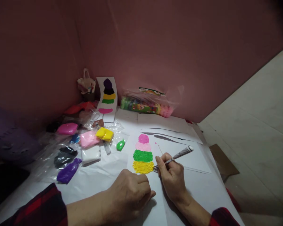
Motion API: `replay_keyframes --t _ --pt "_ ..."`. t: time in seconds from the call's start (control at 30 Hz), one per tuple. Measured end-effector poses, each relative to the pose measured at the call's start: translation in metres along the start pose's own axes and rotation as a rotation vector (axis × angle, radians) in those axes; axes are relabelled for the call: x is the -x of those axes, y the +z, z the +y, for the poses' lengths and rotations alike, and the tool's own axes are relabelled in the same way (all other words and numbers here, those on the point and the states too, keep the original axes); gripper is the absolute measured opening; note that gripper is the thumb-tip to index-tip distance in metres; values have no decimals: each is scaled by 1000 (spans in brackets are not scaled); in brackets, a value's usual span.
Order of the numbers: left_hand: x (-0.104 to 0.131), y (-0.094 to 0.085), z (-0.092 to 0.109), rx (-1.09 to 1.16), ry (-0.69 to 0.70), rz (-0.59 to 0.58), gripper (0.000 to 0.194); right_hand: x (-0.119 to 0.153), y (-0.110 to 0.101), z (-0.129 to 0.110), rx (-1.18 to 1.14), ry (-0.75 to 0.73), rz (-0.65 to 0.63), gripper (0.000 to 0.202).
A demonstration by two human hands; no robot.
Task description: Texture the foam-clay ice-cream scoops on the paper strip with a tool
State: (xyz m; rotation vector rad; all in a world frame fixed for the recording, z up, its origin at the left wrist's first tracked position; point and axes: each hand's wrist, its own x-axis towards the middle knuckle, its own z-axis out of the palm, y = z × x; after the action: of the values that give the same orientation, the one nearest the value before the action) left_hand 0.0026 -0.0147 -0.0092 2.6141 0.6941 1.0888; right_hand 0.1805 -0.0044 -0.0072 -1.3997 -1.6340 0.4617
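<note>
My right hand [171, 171] is closed round a fork [179, 154] with a black-and-white striped handle. Its tines meet the right edge of a textured yellow clay layer [142, 167]. Above that layer on a white paper strip [129, 157] are a ridged green layer [142, 156], a light pink layer [143, 146] and a darker pink blob [143, 138]. My left hand [130, 194] lies curled over the lower part of the strip, just below the yellow layer. Its fingers are folded under, and anything inside them is hidden.
Left of the strip lie several clay packets: yellow [105, 134], pink [89, 139], white [91, 154], purple [69, 170] and black [63, 157]. A colourful clay card [108, 96] leans on the wall. A clear bag [146, 105] stands at the back; white sheets [186, 150] lie right.
</note>
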Motion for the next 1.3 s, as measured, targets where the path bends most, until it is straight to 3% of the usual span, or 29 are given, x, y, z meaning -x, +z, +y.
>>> replay_keyframes --t 0.27,0.5,0.9,1.3 --pt "0 1 -1 -17 6 4 28 1 1 -6 -8 -6 -55 36" --pt "3 3 -3 -15 14 -1 26 1 1 -1 49 13 -24 38" --pt "0 1 -1 -35 51 17 28 6 5 -5 -134 8 -125 31" --pt "0 2 -1 -43 46 11 28 4 4 -8 -42 -5 -146 33"
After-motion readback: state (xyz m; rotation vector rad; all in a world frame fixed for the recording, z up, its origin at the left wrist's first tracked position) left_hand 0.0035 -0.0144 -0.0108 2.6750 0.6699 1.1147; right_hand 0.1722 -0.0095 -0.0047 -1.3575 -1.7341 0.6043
